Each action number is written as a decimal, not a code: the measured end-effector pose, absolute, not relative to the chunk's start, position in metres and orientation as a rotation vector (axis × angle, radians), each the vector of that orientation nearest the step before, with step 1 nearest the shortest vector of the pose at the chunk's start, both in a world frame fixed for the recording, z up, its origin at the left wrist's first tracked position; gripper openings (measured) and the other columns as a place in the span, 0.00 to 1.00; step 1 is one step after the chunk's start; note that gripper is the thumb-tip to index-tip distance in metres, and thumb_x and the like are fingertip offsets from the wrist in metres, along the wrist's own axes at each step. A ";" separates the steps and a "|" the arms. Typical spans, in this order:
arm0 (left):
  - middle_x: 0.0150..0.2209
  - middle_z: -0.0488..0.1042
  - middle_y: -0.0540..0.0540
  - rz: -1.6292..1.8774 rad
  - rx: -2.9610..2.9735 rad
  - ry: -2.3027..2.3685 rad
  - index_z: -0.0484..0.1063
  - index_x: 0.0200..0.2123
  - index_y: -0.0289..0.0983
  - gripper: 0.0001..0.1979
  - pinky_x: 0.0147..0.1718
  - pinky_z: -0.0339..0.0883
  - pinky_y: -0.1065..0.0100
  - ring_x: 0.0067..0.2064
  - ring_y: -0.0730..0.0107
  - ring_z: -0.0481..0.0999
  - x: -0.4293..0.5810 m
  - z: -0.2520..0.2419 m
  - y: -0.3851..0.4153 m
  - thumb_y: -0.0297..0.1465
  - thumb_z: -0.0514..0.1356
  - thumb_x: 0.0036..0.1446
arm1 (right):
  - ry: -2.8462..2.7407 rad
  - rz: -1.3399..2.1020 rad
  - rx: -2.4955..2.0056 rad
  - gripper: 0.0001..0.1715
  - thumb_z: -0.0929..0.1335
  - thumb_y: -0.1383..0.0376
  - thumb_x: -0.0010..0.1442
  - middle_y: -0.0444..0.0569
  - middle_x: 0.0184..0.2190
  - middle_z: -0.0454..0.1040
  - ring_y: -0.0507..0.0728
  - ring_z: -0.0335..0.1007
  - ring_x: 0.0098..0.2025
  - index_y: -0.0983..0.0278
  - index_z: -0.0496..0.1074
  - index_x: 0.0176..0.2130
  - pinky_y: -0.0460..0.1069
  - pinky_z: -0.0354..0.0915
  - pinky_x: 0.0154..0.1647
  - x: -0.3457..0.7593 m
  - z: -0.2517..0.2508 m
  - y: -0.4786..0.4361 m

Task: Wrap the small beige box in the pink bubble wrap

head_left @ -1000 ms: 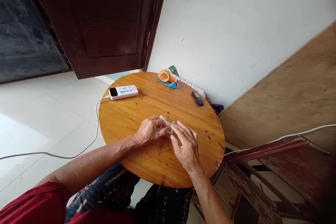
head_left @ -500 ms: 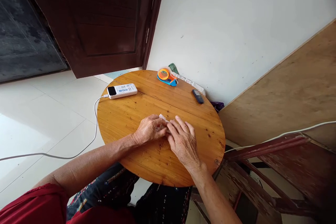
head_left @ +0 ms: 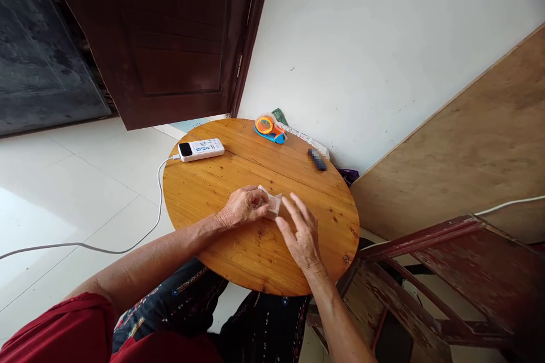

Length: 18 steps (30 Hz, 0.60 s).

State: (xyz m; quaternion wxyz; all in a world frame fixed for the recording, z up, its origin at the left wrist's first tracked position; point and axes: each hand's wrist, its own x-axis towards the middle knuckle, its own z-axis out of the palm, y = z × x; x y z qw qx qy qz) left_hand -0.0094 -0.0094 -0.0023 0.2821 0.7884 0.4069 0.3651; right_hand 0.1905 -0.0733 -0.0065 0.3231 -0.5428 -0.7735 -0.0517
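A small white box (head_left: 273, 204) with reddish print rests on the round wooden table (head_left: 204, 187), and a clear film-like flap sticks out at its upper right corner. My left hand (head_left: 246, 205) is closed around the box's left side, covering much of it. Just right of the box is my right hand (head_left: 301, 232), fingers spread and holding nothing. Its fingertips are close to the box's right end, apart from it as far as I can see.
An orange and blue tape dispenser (head_left: 269, 128) stands at the table's back. A white power bank (head_left: 201, 150) with a cable (head_left: 160, 193) lies back left. A dark pixelated object (head_left: 317, 159) lies back right. A worn wooden chair (head_left: 426, 278) stands at right.
My right hand has lifted off the box and moved slightly right, its fingers spreading. More of the box now shows. My left hand keeps its hold. The view has shifted slightly.
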 end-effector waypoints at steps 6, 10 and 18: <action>0.30 0.74 0.48 1.117 1.945 0.936 0.78 0.34 0.34 0.11 0.36 0.64 0.70 0.32 0.71 0.71 -0.016 0.006 -0.011 0.33 0.58 0.54 | -1.599 0.127 -1.537 0.25 0.62 0.50 0.66 0.59 0.56 0.71 0.65 0.66 0.59 0.63 0.77 0.47 0.63 0.62 0.62 0.205 -0.020 -0.066; 0.25 0.74 0.48 1.187 1.601 1.010 0.75 0.26 0.33 0.10 0.30 0.63 0.71 0.28 0.72 0.69 -0.018 0.008 -0.006 0.34 0.57 0.50 | -1.578 0.192 -1.533 0.23 0.63 0.51 0.65 0.59 0.56 0.71 0.65 0.66 0.59 0.63 0.77 0.45 0.63 0.62 0.61 0.204 -0.021 -0.068; 0.20 0.70 0.51 1.138 1.127 1.014 0.72 0.23 0.33 0.09 0.24 0.58 0.74 0.23 0.77 0.65 -0.017 0.012 0.001 0.34 0.62 0.43 | -1.631 0.125 -1.519 0.17 0.65 0.55 0.63 0.58 0.55 0.72 0.64 0.70 0.56 0.62 0.78 0.43 0.62 0.64 0.60 0.204 -0.023 -0.070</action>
